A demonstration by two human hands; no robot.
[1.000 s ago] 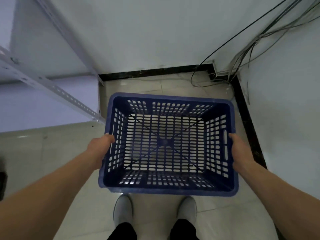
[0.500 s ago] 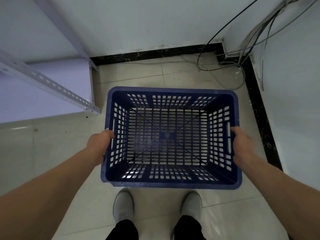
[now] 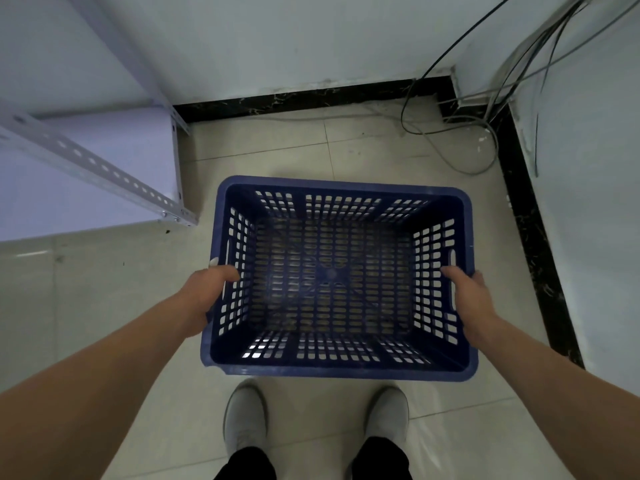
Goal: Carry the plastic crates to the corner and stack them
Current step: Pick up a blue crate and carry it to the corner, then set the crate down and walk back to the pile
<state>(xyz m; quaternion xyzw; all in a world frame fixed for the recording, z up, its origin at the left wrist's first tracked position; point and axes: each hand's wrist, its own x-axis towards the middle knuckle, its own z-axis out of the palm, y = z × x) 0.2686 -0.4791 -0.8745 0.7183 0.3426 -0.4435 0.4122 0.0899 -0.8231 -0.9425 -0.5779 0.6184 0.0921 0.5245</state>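
Head view: blue slotted crate (image 3: pixel 341 368); left hand (image 3: pixel 204 296), right hand (image 3: pixel 469 296) fingers (image 3: pixel 453 273) curled over rims.

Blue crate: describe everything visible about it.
The blue crate is dark blue plastic, rectangular, open-topped and empty, with slotted grid walls and base and a handle slot in each short side. It is level and upright over the tiled floor near the corner. The left hand and right hand grip its short sides.

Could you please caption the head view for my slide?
Empty blue crate gripped by left hand and right hand near the corner.
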